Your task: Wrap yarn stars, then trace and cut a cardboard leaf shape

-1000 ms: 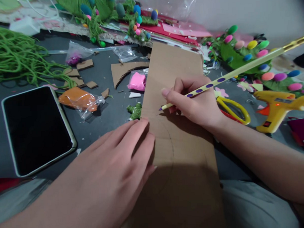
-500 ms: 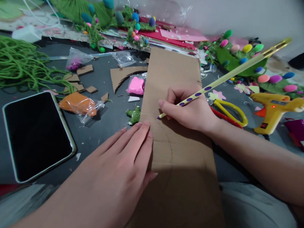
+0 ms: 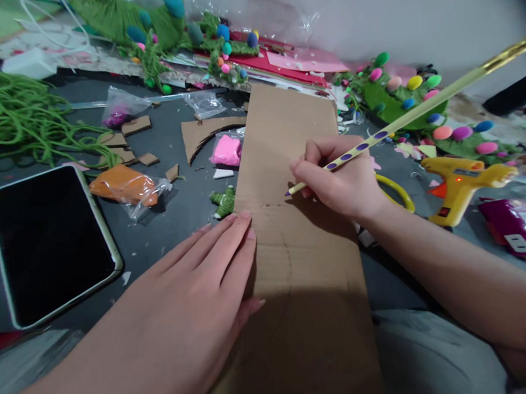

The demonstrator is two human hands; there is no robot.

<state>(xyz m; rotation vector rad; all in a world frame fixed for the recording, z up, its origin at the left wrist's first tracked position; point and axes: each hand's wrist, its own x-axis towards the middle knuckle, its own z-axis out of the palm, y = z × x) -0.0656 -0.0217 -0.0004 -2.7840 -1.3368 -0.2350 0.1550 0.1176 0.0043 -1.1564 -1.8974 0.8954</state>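
A long strip of brown cardboard runs away from me across the dark table, with a faint curved pencil line and a short dark mark on it. My left hand lies flat on the cardboard's left edge, fingers stretched out. In my right hand is a pale yellow pencil with purple spots, pinched near its lower end. Its purple tip is at the cardboard; whether it touches cannot be made out. By my left fingertips sits a small green yarn-wrapped piece.
On the left lie a phone, green yarn and a bagged orange lump. A bagged pink lump is beside the cardboard. To the right are yellow-handled scissors, a yellow glue gun and a purple packet.
The pencil tip has moved right across the cardboard with my right hand, and a short dark mark now shows to its left. My left hand stays on the cardboard. The view has shifted slightly.
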